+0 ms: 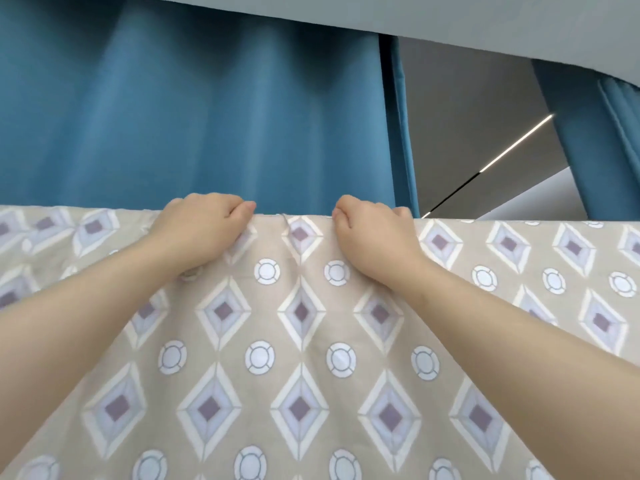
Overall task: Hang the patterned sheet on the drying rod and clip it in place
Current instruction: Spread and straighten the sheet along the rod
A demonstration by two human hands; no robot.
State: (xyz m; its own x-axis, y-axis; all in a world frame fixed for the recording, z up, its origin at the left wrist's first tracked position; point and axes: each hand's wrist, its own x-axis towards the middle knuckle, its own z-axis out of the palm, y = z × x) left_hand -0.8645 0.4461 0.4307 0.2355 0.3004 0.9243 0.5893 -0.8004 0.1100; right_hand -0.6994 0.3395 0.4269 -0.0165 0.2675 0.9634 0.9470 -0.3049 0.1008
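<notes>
Sheet (301,358) draped over a level top edge, gripped by both hands.
It filled the lower view, beige with diamonds and circles, its fold running straight across the middle; whatever bore it was hidden. A blue curtain (207,116) hung behind. The left hand (204,226) and right hand (374,233) sat near each other at the fold, each curled over it and clamped on the sheet, a small pucker between them.

The sheet (301,341) below the fingers (240,208) is beige, with white-edged lilac diamonds, purple centres and white rings. Beyond the fingers, the curtain (190,116) is plain teal-blue
</notes>
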